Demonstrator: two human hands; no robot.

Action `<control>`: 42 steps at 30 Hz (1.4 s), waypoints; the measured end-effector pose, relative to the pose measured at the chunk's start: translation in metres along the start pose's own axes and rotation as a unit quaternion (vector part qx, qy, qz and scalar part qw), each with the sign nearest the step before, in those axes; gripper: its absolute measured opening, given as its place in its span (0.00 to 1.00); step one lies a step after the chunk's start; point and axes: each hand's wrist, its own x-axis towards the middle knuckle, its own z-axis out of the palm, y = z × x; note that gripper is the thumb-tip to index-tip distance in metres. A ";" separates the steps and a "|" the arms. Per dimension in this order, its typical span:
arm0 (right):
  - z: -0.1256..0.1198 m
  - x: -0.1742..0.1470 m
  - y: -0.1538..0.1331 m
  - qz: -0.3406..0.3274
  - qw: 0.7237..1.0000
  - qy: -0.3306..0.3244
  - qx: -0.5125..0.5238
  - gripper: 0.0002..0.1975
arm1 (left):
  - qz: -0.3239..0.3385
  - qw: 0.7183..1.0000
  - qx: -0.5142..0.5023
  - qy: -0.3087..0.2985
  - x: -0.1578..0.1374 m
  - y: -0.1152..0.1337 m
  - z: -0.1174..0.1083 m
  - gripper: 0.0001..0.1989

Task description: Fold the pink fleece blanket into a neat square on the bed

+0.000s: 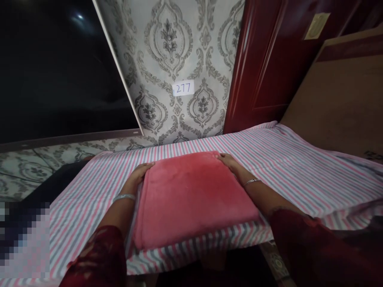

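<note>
A folded pink plush blanket (194,195) lies in a flat, squared stack at the near edge of a cloth-covered surface. At its far left corner is my left hand (140,174), its fingers bent over the edge and holding it. My right hand (229,162) grips the far right corner in the same way, fingertips on the blanket's top. Both palms are against the sides, and the undersides of the hands are hidden. Each wrist wears a bracelet, and dark red sleeves cover the forearms.
A striped pink, grey and white cloth (281,159) covers the surface. Behind it are a patterned wall with a paper label (183,87) reading 277, a large dark screen (60,71) at left, a dark red door (269,59) and a big cardboard box (344,95) at right.
</note>
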 end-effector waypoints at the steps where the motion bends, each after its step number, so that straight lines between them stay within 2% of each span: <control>1: 0.001 -0.002 0.003 -0.002 1.000 0.002 -0.011 0.22 | -0.003 1.000 0.016 -0.004 0.000 -0.001 0.000 0.22; 4: -0.007 -0.009 0.006 -0.017 0.998 0.000 -0.066 0.21 | -0.004 0.997 0.080 0.002 -0.002 0.006 -0.003 0.24; 6: -0.014 -0.011 -0.001 -0.031 0.992 0.006 -0.123 0.21 | 0.004 0.992 0.121 0.038 -0.004 0.016 -0.002 0.25; 8: -0.014 -0.012 -0.015 -0.055 0.981 0.022 -0.187 0.22 | 0.048 0.977 0.189 0.088 -0.009 0.028 0.009 0.26; 9: -0.009 -0.012 -0.024 -0.073 0.973 0.026 -0.217 0.23 | 0.091 0.959 0.248 0.102 -0.013 0.034 0.020 0.27; 10: 0.000 -0.013 -0.033 -0.095 0.965 0.025 -0.245 0.24 | 0.143 0.930 0.322 0.105 -0.018 0.038 0.035 0.27; 12: 0.026 -0.019 -0.049 -0.145 0.946 0.002 -0.290 0.25 | 0.243 0.839 0.482 0.062 -0.029 0.043 0.070 0.24; 14: 0.056 -0.028 -0.058 -0.189 0.927 -0.029 -0.322 0.25 | 0.282 0.773 0.568 0.028 -0.040 0.039 0.106 0.24; 17: 0.091 -0.046 -0.053 -0.226 0.903 -0.045 -0.363 0.24 | 0.288 0.752 0.593 0.024 -0.051 0.019 0.141 0.24; 21: 0.103 -0.058 -0.030 -0.249 0.875 -0.016 -0.416 0.27 | 0.299 0.724 0.620 0.044 -0.049 -0.012 0.147 0.27; 26: 0.101 -0.054 -0.022 -0.253 0.862 -0.008 -0.440 0.27 | 0.298 0.713 0.633 0.041 -0.044 -0.019 0.145 0.29; 31: 0.093 -0.049 -0.024 -0.247 0.859 -0.029 -0.447 0.28 | 0.288 0.722 0.629 0.013 -0.042 -0.011 0.138 0.29; 35: 0.072 -0.038 -0.018 -0.224 0.856 -0.019 -0.466 0.30 | 0.240 0.732 0.638 -0.008 -0.035 -0.003 0.105 0.30; 39: 0.053 -0.025 -0.010 -0.194 0.866 -0.008 -0.461 0.28 | 0.191 0.749 0.634 0.023 -0.031 -0.001 0.069 0.29; 42: 0.048 -0.018 -0.002 -0.179 0.877 -0.001 -0.445 0.28 | 0.188 0.763 0.617 0.038 -0.029 -0.005 0.058 0.29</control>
